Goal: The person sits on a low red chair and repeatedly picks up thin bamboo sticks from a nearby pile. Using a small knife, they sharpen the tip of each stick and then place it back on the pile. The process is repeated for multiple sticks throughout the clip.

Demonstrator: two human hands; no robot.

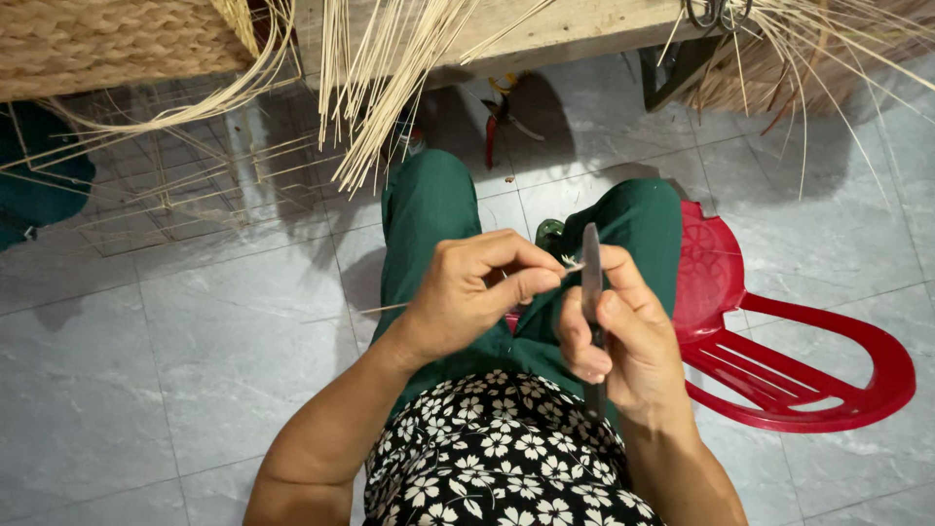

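My left hand [472,292] pinches a thin pale reed strip [390,308] between thumb and forefinger, its tip meeting the blade near my knees. My right hand [623,336] grips a narrow dark knife [591,282], blade pointing up and touching the strip's end. Both hands hover over my lap, above green trousers [429,209] and a black floral top [497,453].
A red plastic chair [779,360] lies on the grey tiled floor to my right. A bundle of pale reeds [380,88] hangs from a wooden bench [545,29] ahead. A woven basket [107,39] and a wire frame [185,185] stand at upper left. Red-handled pliers [497,122] lie under the bench.
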